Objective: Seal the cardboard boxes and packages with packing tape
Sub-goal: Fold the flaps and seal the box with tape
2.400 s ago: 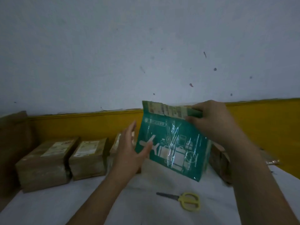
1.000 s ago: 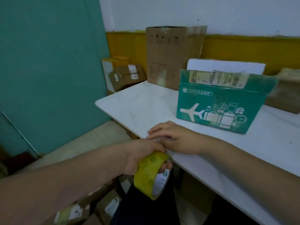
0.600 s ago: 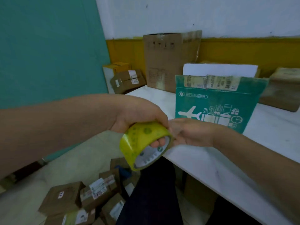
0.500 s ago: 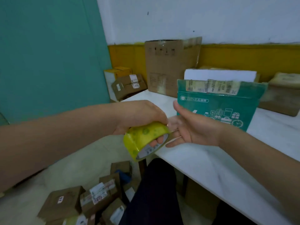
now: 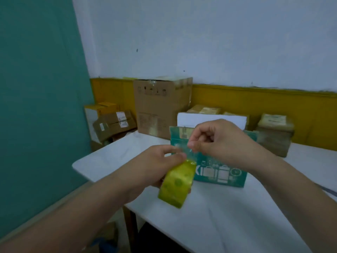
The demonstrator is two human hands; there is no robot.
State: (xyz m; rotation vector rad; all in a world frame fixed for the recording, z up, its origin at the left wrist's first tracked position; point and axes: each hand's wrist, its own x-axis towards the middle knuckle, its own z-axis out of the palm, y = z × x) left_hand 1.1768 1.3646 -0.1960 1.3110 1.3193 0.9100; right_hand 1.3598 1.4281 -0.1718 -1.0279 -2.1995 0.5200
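My left hand [image 5: 160, 163] grips a yellow-green roll of packing tape [image 5: 177, 185] above the near part of the white table [image 5: 228, 225]. My right hand [image 5: 217, 141] pinches the clear free end of the tape [image 5: 187, 151] just above the roll. Right behind both hands a green box [image 5: 222, 172] printed with a plane and luggage stands upright on the table, its top partly hidden by my right hand.
A tall brown carton [image 5: 160, 106] stands at the table's back left. A white box [image 5: 211, 119] and several taped brown parcels [image 5: 273, 136] line the yellow wall strip. More parcels [image 5: 114, 123] are stacked in the corner by the teal wall.
My hands rose with the tape roll from beside the table edge to in front of the green box. My right hand went from open beside the roll to pinching the tape end.
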